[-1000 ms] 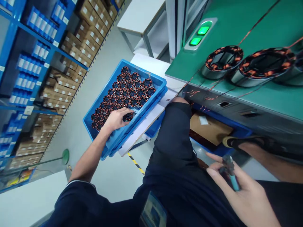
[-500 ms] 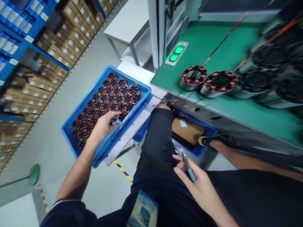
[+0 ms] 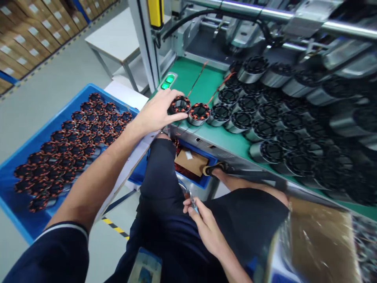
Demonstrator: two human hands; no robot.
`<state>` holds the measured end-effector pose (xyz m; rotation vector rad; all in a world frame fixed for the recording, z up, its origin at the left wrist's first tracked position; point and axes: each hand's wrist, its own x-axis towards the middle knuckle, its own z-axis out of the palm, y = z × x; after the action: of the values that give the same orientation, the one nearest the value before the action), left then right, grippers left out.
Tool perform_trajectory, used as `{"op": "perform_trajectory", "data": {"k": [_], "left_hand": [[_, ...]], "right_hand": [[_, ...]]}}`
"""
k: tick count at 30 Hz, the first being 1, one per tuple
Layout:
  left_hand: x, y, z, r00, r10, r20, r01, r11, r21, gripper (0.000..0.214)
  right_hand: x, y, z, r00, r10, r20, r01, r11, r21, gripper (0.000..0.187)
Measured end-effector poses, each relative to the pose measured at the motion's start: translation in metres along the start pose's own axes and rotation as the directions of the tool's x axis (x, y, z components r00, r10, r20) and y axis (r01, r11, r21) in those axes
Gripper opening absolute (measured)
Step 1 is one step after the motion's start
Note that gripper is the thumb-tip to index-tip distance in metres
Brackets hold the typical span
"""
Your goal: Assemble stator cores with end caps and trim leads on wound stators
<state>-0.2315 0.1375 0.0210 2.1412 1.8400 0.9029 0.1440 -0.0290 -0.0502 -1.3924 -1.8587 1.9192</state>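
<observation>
My left hand (image 3: 157, 112) reaches over the green machine bed (image 3: 188, 80), fingers closed around the nearest wound stator (image 3: 179, 105) at the left end of a row. A second stator (image 3: 199, 113) sits right beside it, and several more (image 3: 265, 118) stretch to the right. My right hand (image 3: 206, 226) rests over my lap, closed on a small cutting tool (image 3: 193, 202) with its tip pointing up. A blue crate (image 3: 17, 220) full of copper-wound stators (image 3: 79, 137) stands at my left.
Two lit green buttons (image 3: 167, 81) sit on the bed's left edge beside a grey machine post (image 3: 144, 43). A lower blue bin with cardboard (image 3: 191, 161) lies under the bed. A white table (image 3: 118, 39) and stacked cartons (image 3: 23, 35) stand at the back left.
My left hand has left the blue crate and swung right onto the stator on the green bed. My view has turned right toward the machine. My right hand still holds the tool.
</observation>
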Motion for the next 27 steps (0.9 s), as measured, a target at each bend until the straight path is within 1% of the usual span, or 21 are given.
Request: {"op": "perform_trajectory", "data": {"k": [1, 3, 5, 7, 8, 9, 10, 12, 14, 16, 17, 18, 19, 20, 21, 22, 23, 25, 26, 27], "left_hand": [[0.002, -0.005, -0.001, 1.0, 0.005, 0.006, -0.005, 1.0, -0.002, 0.076], [-0.002, -0.016, -0.007, 0.998, -0.038, -0.039, 0.036, 0.998, -0.052, 0.077], [-0.013, -0.025, -0.016, 0.984, -0.132, -0.116, 0.106, 0.972, -0.208, 0.081], [-0.03, -0.023, -0.024, 0.965, -0.199, -0.169, 0.114, 0.903, -0.415, 0.087], [-0.041, -0.017, -0.026, 0.96, -0.215, -0.179, 0.1, 0.861, -0.498, 0.088], [-0.053, -0.005, -0.027, 0.958, -0.222, -0.184, 0.084, 0.824, -0.56, 0.087], [-0.066, 0.011, -0.026, 0.958, -0.228, -0.174, 0.082, 0.8, -0.595, 0.084], [-0.093, 0.052, -0.018, 0.952, -0.282, -0.118, 0.156, 0.779, -0.608, 0.07], [-0.117, 0.093, -0.005, 0.953, -0.302, -0.035, 0.228, 0.785, -0.576, 0.059], [-0.136, 0.123, 0.01, 0.971, -0.24, -0.019, 0.197, 0.837, -0.511, 0.058], [-0.143, 0.132, 0.018, 0.979, -0.201, -0.021, 0.167, 0.861, -0.481, 0.059], [-0.149, 0.139, 0.026, 0.987, -0.156, -0.033, 0.124, 0.881, -0.457, 0.062], [-0.153, 0.142, 0.034, 0.993, -0.111, -0.047, 0.079, 0.894, -0.441, 0.065], [-0.156, 0.145, 0.04, 0.996, -0.073, -0.057, 0.041, 0.902, -0.431, 0.067], [-0.158, 0.146, 0.046, 0.997, -0.045, -0.062, 0.015, 0.908, -0.418, 0.069], [-0.159, 0.148, 0.05, 0.997, -0.022, -0.07, -0.008, 0.915, -0.403, 0.07], [-0.16, 0.15, 0.052, 0.997, -0.006, -0.072, -0.022, 0.924, -0.383, 0.069], [-0.161, 0.155, 0.053, 0.998, -0.004, -0.056, -0.015, 0.945, -0.327, 0.066], [-0.161, 0.157, 0.053, 0.999, -0.001, -0.052, -0.015, 0.955, -0.297, 0.064], [-0.162, 0.16, 0.053, 0.998, 0.006, -0.055, -0.021, 0.962, -0.273, 0.061]], "right_hand": [[-0.003, 0.003, -0.001, 1.0, 0.001, -0.018, -0.001, 1.0, 0.009, 0.056], [-0.009, 0.011, -0.001, 0.998, 0.004, -0.059, -0.002, 0.999, 0.032, 0.057], [-0.012, 0.018, 0.0, 0.995, 0.007, -0.104, -0.001, 0.998, 0.058, 0.059], [-0.013, 0.023, 0.001, 0.988, 0.005, -0.156, 0.008, 0.996, 0.085, 0.061], [-0.013, 0.024, -0.001, 0.983, 0.001, -0.184, 0.017, 0.995, 0.098, 0.062], [-0.012, 0.023, -0.003, 0.977, -0.005, -0.212, 0.029, 0.994, 0.11, 0.063], [-0.01, 0.021, -0.006, 0.971, -0.015, -0.239, 0.045, 0.992, 0.119, 0.062], [-0.008, 0.014, -0.015, 0.955, -0.044, -0.294, 0.086, 0.988, 0.131, 0.055], [-0.007, 0.0, -0.025, 0.927, -0.076, -0.367, 0.132, 0.983, 0.129, 0.046], [-0.008, -0.022, -0.034, 0.882, -0.111, -0.459, 0.18, 0.978, 0.109, 0.038], [-0.008, -0.035, -0.037, 0.848, -0.146, -0.509, 0.219, 0.972, 0.086, 0.033], [-0.008, -0.049, -0.039, 0.804, -0.206, -0.558, 0.281, 0.958, 0.051, 0.027], [-0.007, -0.063, -0.04, 0.737, -0.296, -0.608, 0.367, 0.93, -0.008, 0.022], [-0.006, -0.077, -0.041, 0.697, -0.368, -0.615, 0.432, 0.9, -0.049, 0.022], [-0.003, -0.089, -0.041, 0.684, -0.41, -0.604, 0.468, 0.881, -0.068, 0.024], [-0.001, -0.099, -0.041, 0.689, -0.434, -0.581, 0.489, 0.87, -0.07, 0.027], [0.001, -0.106, -0.04, 0.702, -0.443, -0.557, 0.5, 0.864, -0.058, 0.026], [0.005, -0.112, -0.039, 0.71, -0.454, -0.539, 0.511, 0.858, -0.05, 0.014], [0.006, -0.111, -0.038, 0.699, -0.464, -0.545, 0.518, 0.853, -0.062, 0.013], [0.007, -0.109, -0.037, 0.687, -0.47, -0.554, 0.519, 0.851, -0.078, 0.015]]}}
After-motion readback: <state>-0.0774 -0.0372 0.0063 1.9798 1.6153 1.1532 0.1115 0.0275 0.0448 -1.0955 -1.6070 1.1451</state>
